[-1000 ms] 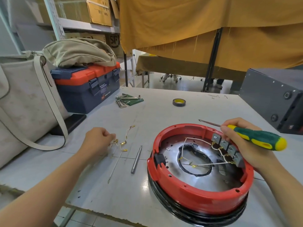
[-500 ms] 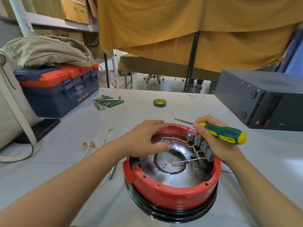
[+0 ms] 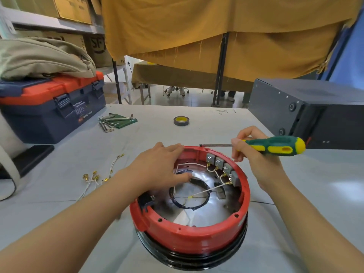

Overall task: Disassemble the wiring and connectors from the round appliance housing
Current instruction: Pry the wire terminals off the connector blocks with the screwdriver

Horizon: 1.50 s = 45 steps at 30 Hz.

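While right hand [image 3: 262, 164] grips it, screwdriver [image 3: 275, 145] lies level, tip pointing left.

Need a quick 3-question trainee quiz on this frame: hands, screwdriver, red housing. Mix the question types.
1. True or false: the screwdriver tip is engaged in one of the grey connector blocks.
2. Multiple choice: where is the left hand? A) on the toolbox B) over the far-left rim of the red housing, fingers reaching inside C) flat on the table beside the removed wires
3. Fill in: the loose wires with gold terminals lie on the table to the ____ of the housing.

Key:
1. False. The right hand holds it above the far rim, shaft roughly level, tip pointing left.
2. B
3. left
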### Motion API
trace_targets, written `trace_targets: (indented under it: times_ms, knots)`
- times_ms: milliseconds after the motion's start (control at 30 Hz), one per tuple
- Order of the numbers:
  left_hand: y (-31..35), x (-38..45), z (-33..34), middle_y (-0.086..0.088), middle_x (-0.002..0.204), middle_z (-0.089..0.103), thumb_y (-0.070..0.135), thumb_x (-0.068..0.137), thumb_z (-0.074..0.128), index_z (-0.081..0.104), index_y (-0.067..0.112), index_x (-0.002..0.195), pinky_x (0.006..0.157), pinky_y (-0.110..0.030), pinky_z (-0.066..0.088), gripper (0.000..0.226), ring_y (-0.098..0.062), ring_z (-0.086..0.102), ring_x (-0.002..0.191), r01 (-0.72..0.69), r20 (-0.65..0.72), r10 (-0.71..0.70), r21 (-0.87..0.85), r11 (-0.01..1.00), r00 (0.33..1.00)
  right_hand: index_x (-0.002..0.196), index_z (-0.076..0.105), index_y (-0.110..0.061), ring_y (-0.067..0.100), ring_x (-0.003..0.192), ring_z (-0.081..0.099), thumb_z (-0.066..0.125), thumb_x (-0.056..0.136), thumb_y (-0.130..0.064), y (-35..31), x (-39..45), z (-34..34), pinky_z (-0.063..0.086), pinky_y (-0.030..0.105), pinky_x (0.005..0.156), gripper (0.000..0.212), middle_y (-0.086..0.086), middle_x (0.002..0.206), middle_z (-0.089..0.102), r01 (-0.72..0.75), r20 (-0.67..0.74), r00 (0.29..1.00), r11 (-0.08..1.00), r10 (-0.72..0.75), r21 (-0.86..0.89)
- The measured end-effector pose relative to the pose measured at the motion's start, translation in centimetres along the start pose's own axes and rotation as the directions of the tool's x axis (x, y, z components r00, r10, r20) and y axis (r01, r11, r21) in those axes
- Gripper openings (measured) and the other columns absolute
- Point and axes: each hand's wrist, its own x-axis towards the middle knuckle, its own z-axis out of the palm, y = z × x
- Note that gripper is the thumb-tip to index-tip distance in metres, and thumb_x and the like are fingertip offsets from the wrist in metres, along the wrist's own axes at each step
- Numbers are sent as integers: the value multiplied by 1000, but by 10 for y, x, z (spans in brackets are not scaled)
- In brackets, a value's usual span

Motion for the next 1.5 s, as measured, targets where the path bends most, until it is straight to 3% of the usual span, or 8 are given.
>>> trace_targets:
  times_ms: [133,333,467,567,633,900,1100,1500]
  knots:
    - [8,-2,-3,5,136,46,68,80,38,39,19,132,81,-36,42,71,-24,42,111,66,-10,-65,94,993,998,63,51,-28,11,44,46,60,77,-22,-11,3,-5,38,15,45,19,-1,45,51,59,-89,994,998,-57,23]
    - [17,1,-6,1,106,50,72,80,33,52,19,115,68,-32,35,67,-24,52,99,167,-130,-144,187,968,981,60,47,-26,11,41,41,60,80,-37,-24,4,-21,36,13,45,26,-6,43,45,143,-51,988,989,-145,-50]
    - [25,16,-6,-6,124,47,77,78,29,44,19,127,89,-39,37,77,-30,46,113,133,-124,-108,210,969,986,60,46,-23,13,41,39,59,82,-29,-23,1,-33,35,15,46,26,0,43,44,159,-27,986,979,-164,-127]
    - [37,35,-1,-3,154,22,76,80,31,24,28,145,107,-45,27,81,-32,25,136,-16,-42,18,49,999,999,57,44,-19,12,40,37,55,80,-16,-22,-2,-37,32,16,44,25,1,43,42,159,-23,986,974,-165,-161]
    - [44,47,2,3,158,9,75,81,34,11,34,149,113,-47,19,82,-30,14,143,-93,22,93,-38,995,995,58,43,-15,11,41,37,52,78,-13,-23,-4,-39,32,19,44,21,-2,43,42,164,-11,986,967,-169,-194]
    - [31,51,19,11,153,16,70,82,41,8,40,148,113,-40,18,80,-22,20,138,-220,-47,217,-67,973,975,63,44,-15,6,44,42,50,76,-33,-18,-15,-38,32,14,47,24,-11,48,49,234,36,972,934,-233,-270]
    - [30,53,19,12,155,14,69,83,41,7,41,148,112,-38,19,78,-21,20,137,-214,-50,210,-88,973,976,65,45,-14,6,44,43,48,80,-34,-15,-21,-35,34,15,47,25,-7,51,50,262,62,965,909,-256,-324]
    - [30,52,20,13,156,11,70,82,39,6,40,148,113,-38,18,79,-20,18,139,-218,-34,216,-82,973,976,65,47,-17,-4,47,44,52,85,-30,-15,-31,-21,29,3,49,24,-15,55,49,324,61,944,874,-324,-362]
